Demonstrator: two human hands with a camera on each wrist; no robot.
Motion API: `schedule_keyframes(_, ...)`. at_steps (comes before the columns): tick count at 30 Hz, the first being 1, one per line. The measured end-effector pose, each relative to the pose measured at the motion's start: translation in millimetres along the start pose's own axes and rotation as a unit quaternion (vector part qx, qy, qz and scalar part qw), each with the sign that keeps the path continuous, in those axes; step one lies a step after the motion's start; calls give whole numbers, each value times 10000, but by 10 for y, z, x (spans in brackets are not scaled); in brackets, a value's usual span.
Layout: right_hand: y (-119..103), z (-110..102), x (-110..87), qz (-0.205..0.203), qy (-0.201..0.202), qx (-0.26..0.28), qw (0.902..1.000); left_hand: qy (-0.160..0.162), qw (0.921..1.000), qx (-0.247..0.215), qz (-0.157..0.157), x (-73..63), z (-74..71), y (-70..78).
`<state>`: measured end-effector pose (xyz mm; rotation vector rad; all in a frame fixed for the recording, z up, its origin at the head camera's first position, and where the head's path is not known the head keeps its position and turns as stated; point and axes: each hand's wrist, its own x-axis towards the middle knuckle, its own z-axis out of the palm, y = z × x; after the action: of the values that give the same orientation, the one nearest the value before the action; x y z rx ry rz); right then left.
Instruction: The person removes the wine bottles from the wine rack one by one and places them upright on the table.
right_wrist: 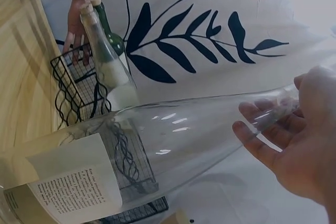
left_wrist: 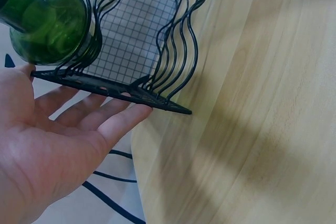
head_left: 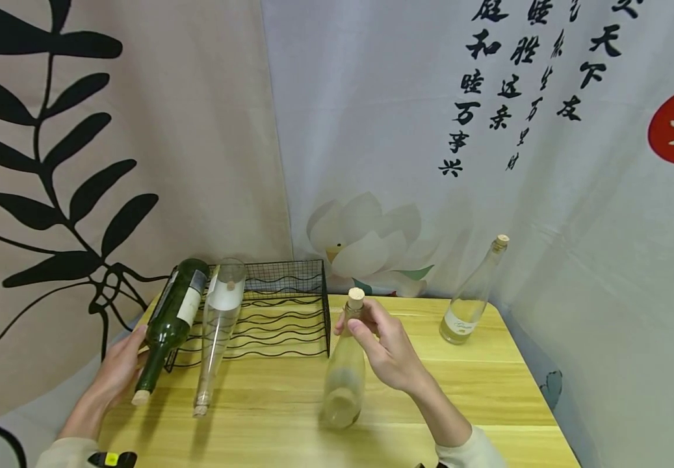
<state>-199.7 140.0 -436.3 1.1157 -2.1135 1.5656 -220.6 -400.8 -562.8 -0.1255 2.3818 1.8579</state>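
My right hand (head_left: 386,348) grips the neck of a clear glass bottle (head_left: 342,383) with a cork, upright over the wooden table. In the right wrist view, this bottle's white printed label (right_wrist: 79,182) shows. My left hand (head_left: 117,367) touches the left end of a black wire rack (head_left: 290,335), its fingers (left_wrist: 126,124) fairly straight along the side frame. Neck toward me, a corked green bottle (head_left: 167,325) lies in the rack beside that hand. To its right lies another clear corked bottle (head_left: 220,331), with a white label.
A clear corked bottle (head_left: 468,299) with a white label stands at the table's back right. Behind the wooden table (head_left: 424,403) hangs a printed cloth (head_left: 372,130) with leaves, a lotus and writing.
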Motion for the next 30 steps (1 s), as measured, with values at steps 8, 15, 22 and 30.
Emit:
schedule_keyframes(8,95,-147,-24,242,142,-97,9996,-23,9999,115,-47,-14,7,-11)
schedule_keyframes(15,161,-285,-7,495,295,-215,9981,-48,9997,156,-183,1,18,23)
schedule_keyframes(22,245,-416,23,841,407,-225,9954,-99,9996,160,-217,11,5,40)
schedule_keyframes(30,368,-591,48,775,605,-260,9948,-50,9992,288,-259,16,7,29)
